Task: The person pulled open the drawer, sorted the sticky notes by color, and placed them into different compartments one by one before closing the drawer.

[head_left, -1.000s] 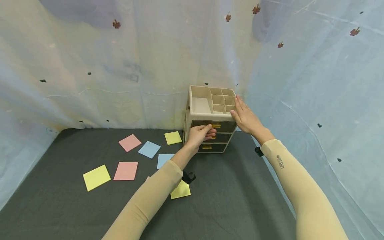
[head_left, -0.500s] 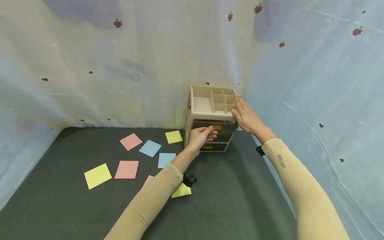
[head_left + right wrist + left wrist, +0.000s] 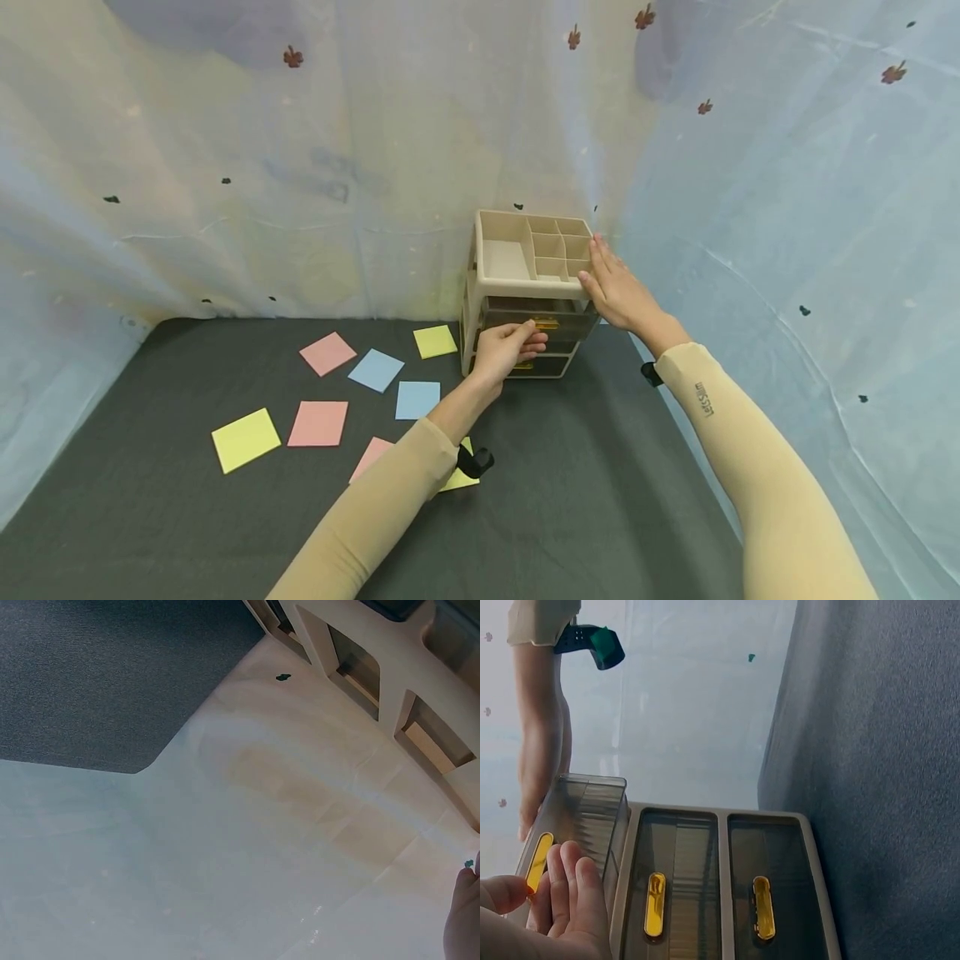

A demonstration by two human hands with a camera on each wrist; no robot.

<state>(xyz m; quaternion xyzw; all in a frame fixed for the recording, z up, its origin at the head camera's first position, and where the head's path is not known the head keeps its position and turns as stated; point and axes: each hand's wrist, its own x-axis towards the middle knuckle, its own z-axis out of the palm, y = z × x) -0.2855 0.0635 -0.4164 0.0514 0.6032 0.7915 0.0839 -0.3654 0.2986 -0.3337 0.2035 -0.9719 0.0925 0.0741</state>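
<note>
A beige desktop drawer organizer (image 3: 525, 289) stands near the back of the table, with dark see-through drawers and a compartmented top tray. My left hand (image 3: 501, 354) pinches the gold handle (image 3: 540, 859) of the top drawer (image 3: 592, 817) between thumb and fingers. That drawer sticks out part way; the middle drawer (image 3: 682, 832) and bottom drawer (image 3: 750, 847) are closed. On the organizer's upper right edge rests my right hand (image 3: 624, 296), fingers extended. Only a bit of the right hand (image 3: 461, 922) shows in the right wrist view, beside the organizer's side frame (image 3: 390, 712).
Several square paper notes lie on the dark tabletop (image 3: 585, 500) to the left, among them a pink note (image 3: 318, 424), a blue note (image 3: 377, 371) and a yellow note (image 3: 246, 441). The left forearm partly covers another yellow note (image 3: 465, 481). Hanging sheets (image 3: 390, 150) enclose the table.
The top drawer has slid outward toward me with my left hand on its handle. My right hand has stayed at the organizer's upper right edge.
</note>
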